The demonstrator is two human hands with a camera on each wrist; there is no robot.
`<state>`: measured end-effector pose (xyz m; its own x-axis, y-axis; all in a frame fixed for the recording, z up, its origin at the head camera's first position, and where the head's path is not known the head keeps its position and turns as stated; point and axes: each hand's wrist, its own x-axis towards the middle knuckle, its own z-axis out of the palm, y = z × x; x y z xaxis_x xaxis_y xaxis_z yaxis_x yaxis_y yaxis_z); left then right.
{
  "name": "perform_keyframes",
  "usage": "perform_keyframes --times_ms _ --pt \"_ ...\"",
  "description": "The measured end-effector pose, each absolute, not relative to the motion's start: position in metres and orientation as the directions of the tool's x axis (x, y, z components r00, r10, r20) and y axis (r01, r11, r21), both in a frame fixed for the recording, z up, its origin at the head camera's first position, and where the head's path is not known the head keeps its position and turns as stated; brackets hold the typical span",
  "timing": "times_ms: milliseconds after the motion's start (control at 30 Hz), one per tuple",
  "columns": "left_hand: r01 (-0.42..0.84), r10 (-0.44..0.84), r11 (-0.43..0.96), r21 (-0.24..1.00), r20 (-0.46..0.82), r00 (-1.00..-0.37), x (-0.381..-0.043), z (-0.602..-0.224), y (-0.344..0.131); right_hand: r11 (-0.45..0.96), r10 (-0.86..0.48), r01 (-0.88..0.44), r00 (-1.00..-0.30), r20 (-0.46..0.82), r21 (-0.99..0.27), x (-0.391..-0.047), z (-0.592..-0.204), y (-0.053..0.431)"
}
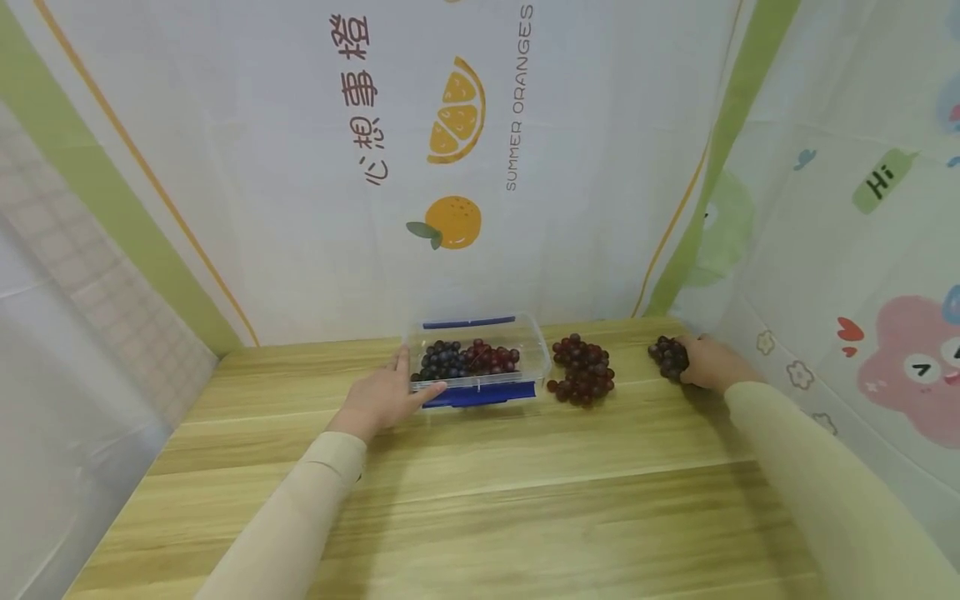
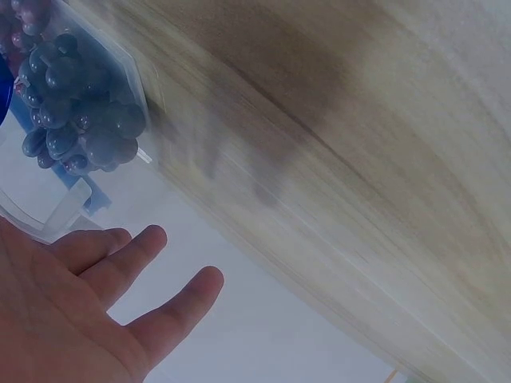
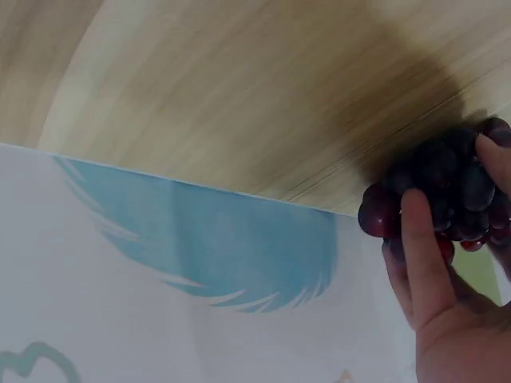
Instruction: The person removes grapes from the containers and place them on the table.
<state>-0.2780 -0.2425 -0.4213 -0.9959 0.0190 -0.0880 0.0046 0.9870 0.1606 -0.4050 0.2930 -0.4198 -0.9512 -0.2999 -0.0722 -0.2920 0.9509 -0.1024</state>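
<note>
A clear plastic box [image 1: 534, 350] with blue clips stands at the back of the wooden table [image 1: 480, 500]. It holds a dark blue grape bunch [image 1: 441, 360] [image 2: 76, 120] and a red grape bunch [image 1: 491, 357]. My left hand [image 1: 386, 392] [image 2: 72, 311] rests against the box's left end, fingers straight. A dark red grape bunch [image 1: 583, 371] lies on the table just right of the box. Far right, my right hand [image 1: 708, 362] [image 3: 447, 295] grips another dark red grape bunch [image 1: 667, 357] [image 3: 435, 187] on the table.
A printed cloth backdrop [image 1: 450, 167] with orange pictures closes the back. A patterned cloth wall [image 1: 847, 275] stands close on the right, right beside the gripped bunch. The near half of the table is bare wood.
</note>
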Motion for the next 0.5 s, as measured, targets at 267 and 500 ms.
perform_keyframes --times_ms 267,500 --pt "0.008 0.023 0.986 0.169 -0.087 -0.996 -0.278 -0.42 -0.243 0.959 -0.279 -0.27 -0.954 -0.108 -0.087 -0.404 -0.412 0.286" --pt "0.007 0.022 0.987 0.16 -0.097 -0.995 -0.279 -0.42 -0.245 0.965 -0.259 -0.246 -0.945 -0.198 -0.09 -0.404 -0.402 0.282"
